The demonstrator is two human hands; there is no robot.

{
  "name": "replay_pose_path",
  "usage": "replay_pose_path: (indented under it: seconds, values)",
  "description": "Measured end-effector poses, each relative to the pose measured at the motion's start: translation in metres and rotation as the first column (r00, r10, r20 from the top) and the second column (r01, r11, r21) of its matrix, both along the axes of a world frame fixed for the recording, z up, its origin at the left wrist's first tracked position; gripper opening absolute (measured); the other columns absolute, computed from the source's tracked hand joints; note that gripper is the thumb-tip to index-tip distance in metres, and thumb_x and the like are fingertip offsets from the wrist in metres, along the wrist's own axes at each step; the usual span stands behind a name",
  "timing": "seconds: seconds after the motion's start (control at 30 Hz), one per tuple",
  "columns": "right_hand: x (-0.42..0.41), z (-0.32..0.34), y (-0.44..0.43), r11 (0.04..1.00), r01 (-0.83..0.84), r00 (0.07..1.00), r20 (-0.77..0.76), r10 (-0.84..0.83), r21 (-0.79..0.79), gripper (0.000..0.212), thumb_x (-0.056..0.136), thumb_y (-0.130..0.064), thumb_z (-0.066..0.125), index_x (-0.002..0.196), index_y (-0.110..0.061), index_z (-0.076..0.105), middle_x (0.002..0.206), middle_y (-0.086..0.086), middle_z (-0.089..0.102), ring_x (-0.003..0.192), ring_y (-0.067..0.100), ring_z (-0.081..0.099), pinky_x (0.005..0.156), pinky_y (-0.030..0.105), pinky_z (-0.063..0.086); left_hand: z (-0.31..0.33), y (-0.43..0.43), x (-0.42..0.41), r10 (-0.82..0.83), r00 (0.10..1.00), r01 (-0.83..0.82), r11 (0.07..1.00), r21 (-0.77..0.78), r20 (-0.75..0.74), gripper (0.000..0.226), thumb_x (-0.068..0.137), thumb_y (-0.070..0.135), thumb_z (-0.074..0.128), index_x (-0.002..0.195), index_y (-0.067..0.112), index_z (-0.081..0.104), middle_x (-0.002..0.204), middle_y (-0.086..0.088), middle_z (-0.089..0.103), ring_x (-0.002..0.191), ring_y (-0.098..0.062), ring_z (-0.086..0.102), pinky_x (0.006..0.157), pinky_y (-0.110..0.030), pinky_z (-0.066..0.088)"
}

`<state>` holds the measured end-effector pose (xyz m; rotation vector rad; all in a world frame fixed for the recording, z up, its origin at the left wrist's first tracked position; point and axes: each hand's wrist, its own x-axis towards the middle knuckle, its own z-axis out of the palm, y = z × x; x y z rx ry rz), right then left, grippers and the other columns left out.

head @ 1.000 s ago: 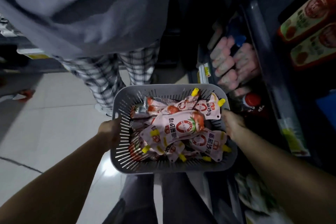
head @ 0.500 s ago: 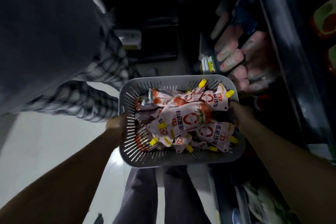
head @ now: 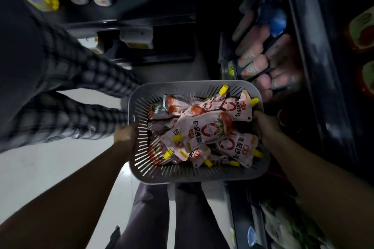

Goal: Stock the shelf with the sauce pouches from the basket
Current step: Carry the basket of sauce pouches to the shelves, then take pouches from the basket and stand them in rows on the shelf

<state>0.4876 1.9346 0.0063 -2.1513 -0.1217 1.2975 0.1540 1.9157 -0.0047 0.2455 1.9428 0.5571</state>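
A grey slotted plastic basket (head: 145, 172) hangs in front of me, held at both ends. My left hand (head: 124, 134) grips its left rim and my right hand (head: 265, 125) grips its right rim. Inside lie several pink-white tomato sauce pouches (head: 202, 130) with yellow caps, piled loosely. The dark shelf (head: 315, 79) stands on the right, with pale pink pouches (head: 261, 54) lying in rows on a lower level just beyond the basket.
Another person in plaid trousers (head: 81, 79) stands at the left, close to the basket. Red and green packs (head: 364, 32) sit on the shelf at far right. A second dark shelf unit (head: 153, 30) is behind. White floor (head: 50, 166) lies below left.
My view has swung towards the shelves, so the person at the left has slid further out of frame. The basket stays held in both hands and has drifted slightly right.
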Motion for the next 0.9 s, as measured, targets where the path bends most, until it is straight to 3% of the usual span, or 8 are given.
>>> replay_pose_path:
  seconds: [0.13,0.23,0.37,0.47,0.57,0.7,0.8,0.9]
  values:
    - [0.006,-0.009,0.003,1.000,-0.013,0.999,0.050,0.014,-0.022,0.031,0.081,-0.004,0.054,0.110,0.004,0.062,0.102,0.021,0.064,0.069,0.027,0.059,0.051,0.025,0.050,-0.006,0.002,0.003,-0.032,0.999,0.031,0.999,-0.040,-0.028,0.027,0.090,0.024,0.057,0.095,-0.001,0.066,0.114,-0.026,0.066,0.107,-0.042,0.061,0.068,-0.039,0.050]
    - [0.008,-0.011,0.001,0.989,-0.116,0.975,0.181,0.132,-0.097,0.030,0.084,-0.012,0.054,0.106,0.007,0.062,0.094,0.021,0.061,0.068,0.026,0.055,0.055,0.027,0.042,-0.006,0.001,0.001,-0.049,0.998,0.048,0.998,-0.034,-0.038,0.030,0.085,0.025,0.063,0.084,-0.005,0.066,0.081,-0.020,0.074,0.077,-0.037,0.063,0.058,-0.037,0.049]
    - [-0.002,-0.003,-0.012,0.916,-0.382,0.774,0.500,0.389,-0.123,0.030,0.084,-0.011,0.055,0.110,0.004,0.053,0.102,0.019,0.054,0.102,0.037,0.054,0.078,0.037,0.039,0.008,-0.001,0.010,-0.339,0.893,0.327,0.941,-0.093,-0.296,0.059,0.084,0.053,0.049,0.090,-0.005,0.060,0.107,-0.036,0.060,0.099,-0.047,0.059,0.085,-0.052,0.048]
    - [-0.014,0.010,-0.020,0.608,-0.780,0.228,0.839,0.493,-0.146,0.035,0.075,-0.004,0.061,0.108,-0.002,0.053,0.118,0.021,0.054,0.112,0.036,0.046,0.090,0.041,0.033,0.025,-0.008,0.016,-0.393,0.565,0.626,0.777,0.066,-0.726,0.047,0.080,0.034,0.044,0.096,-0.010,0.052,0.101,-0.032,0.053,0.094,-0.044,0.051,0.079,-0.047,0.036]
    - [-0.035,0.015,-0.018,0.107,-0.990,0.002,0.740,0.673,-0.096,0.033,0.074,-0.003,0.062,0.108,-0.005,0.059,0.111,0.016,0.061,0.107,0.036,0.053,0.090,0.039,0.038,0.028,-0.016,0.027,-0.542,0.354,0.890,0.445,0.098,-0.762,0.030,0.081,0.017,0.052,0.101,-0.004,0.055,0.098,-0.024,0.056,0.088,-0.037,0.054,0.074,-0.039,0.036]
    - [-0.058,-0.001,-0.013,-0.150,-0.964,-0.241,0.480,0.844,-0.221,0.060,0.078,-0.026,0.065,0.132,-0.013,0.042,0.137,0.007,0.045,0.130,0.027,0.037,0.109,0.039,0.025,0.004,-0.026,0.047,-0.739,0.605,0.776,0.631,0.009,-0.298,0.050,0.083,0.017,0.062,0.130,0.010,0.046,0.121,-0.012,0.060,0.108,-0.031,0.057,0.088,-0.035,0.047]
    - [-0.065,-0.009,-0.011,-0.180,-0.926,-0.318,0.430,0.845,-0.332,0.079,0.075,-0.040,0.071,0.140,-0.015,0.032,0.147,0.006,0.032,0.137,0.026,0.026,0.113,0.040,0.017,-0.011,-0.031,0.053,-0.497,0.866,0.500,0.864,-0.065,0.060,0.040,0.085,0.011,0.063,0.124,0.003,0.055,0.118,-0.018,0.063,0.107,-0.032,0.061,0.089,-0.036,0.051]
    - [-0.069,-0.011,-0.011,-0.178,-0.903,-0.344,0.410,0.845,-0.390,0.085,0.078,-0.030,0.071,0.145,-0.013,0.022,0.152,0.008,0.024,0.142,0.025,0.019,0.116,0.041,0.013,-0.018,-0.037,0.059,-0.358,0.908,0.374,0.926,-0.041,0.217,0.030,0.087,0.003,0.061,0.117,-0.001,0.061,0.114,-0.019,0.065,0.095,-0.023,0.060,0.073,-0.024,0.049]
